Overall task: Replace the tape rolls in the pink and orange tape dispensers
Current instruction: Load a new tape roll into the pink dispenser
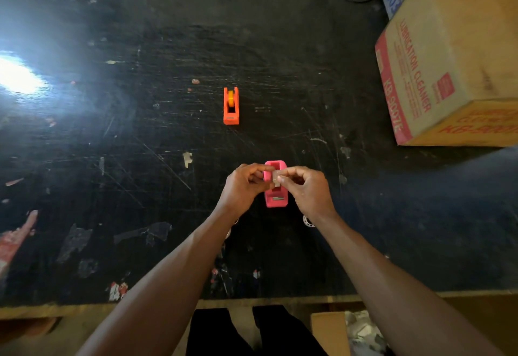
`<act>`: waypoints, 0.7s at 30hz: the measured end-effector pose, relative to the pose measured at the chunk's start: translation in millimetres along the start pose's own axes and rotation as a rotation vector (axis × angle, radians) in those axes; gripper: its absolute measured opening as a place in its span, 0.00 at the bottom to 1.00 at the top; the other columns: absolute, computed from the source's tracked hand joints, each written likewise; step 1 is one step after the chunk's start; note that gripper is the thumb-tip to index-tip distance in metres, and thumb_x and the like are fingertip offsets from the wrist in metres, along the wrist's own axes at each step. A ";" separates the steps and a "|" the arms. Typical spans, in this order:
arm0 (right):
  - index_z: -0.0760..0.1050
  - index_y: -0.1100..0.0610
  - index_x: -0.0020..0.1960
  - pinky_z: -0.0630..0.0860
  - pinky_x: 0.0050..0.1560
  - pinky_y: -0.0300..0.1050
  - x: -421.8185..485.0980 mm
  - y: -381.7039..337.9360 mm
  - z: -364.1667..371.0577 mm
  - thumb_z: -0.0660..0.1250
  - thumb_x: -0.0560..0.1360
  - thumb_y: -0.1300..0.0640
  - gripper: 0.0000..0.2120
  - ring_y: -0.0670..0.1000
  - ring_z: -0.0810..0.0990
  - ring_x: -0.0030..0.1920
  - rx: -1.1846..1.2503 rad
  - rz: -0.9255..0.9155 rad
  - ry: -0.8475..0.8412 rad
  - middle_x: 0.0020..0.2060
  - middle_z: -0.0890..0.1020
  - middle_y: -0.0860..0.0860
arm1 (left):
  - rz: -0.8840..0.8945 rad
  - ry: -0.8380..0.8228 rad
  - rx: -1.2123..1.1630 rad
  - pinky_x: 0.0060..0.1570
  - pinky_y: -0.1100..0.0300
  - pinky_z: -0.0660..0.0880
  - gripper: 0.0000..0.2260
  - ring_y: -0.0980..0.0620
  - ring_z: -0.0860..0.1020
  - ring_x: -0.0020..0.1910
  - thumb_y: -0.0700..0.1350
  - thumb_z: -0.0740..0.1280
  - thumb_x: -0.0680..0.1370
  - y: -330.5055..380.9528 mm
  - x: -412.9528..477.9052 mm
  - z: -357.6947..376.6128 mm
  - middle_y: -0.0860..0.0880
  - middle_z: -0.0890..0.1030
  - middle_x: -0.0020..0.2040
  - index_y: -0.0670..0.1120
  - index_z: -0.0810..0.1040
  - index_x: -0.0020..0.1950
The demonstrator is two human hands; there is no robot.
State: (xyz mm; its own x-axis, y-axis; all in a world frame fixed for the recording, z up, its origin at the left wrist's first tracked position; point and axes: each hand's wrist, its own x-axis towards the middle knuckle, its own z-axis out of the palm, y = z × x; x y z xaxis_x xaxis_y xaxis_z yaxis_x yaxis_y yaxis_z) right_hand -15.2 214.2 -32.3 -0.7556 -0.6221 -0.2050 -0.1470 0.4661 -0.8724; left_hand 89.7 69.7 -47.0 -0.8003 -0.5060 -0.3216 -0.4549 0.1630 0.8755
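The pink tape dispenser point(276, 198) stands on the black table point(140, 131) near the front, its far slot looking empty. Just above it my left hand point(243, 184) and my right hand point(305, 187) meet, both pinching a small pale tape roll point(276, 179) between their fingertips; most of the roll is hidden by fingers. The orange tape dispenser point(231, 106) sits farther back, apart from both hands, with a yellowish roll in its slot.
A large cardboard box point(454, 55) marked as cleaner stands at the right back. A small white ring point(307, 221) lies by my right wrist. Old tape scraps stick to the table. Strong glare covers the left. The table's front edge point(252, 301) runs below my forearms.
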 end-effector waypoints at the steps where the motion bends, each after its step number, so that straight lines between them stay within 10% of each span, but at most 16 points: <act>1: 0.86 0.55 0.53 0.80 0.51 0.38 -3.0 1.4 0.2 0.74 0.77 0.56 0.06 0.44 0.84 0.49 -0.041 -0.024 0.006 0.48 0.86 0.47 | 0.003 -0.002 0.006 0.57 0.54 0.83 0.16 0.52 0.84 0.52 0.41 0.78 0.74 -0.5 0.5 -0.2 0.49 0.81 0.55 0.54 0.84 0.60; 21: 0.85 0.55 0.55 0.74 0.53 0.37 -28.6 12.3 -0.5 0.72 0.78 0.60 0.08 0.46 0.80 0.52 -0.425 -0.274 0.030 0.51 0.86 0.48 | 0.051 -0.019 0.044 0.57 0.54 0.82 0.18 0.51 0.82 0.51 0.39 0.77 0.75 0.6 -3.3 2.2 0.48 0.78 0.54 0.53 0.82 0.62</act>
State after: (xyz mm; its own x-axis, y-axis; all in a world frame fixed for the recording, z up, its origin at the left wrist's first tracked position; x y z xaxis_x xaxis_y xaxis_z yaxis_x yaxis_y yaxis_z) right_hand 4.3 238.0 -36.9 -0.6699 -0.7421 0.0243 -0.5846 0.5070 -0.6333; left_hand 91.2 73.3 -46.3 -0.8298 -0.4801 -0.2845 -0.4301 0.2252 0.8742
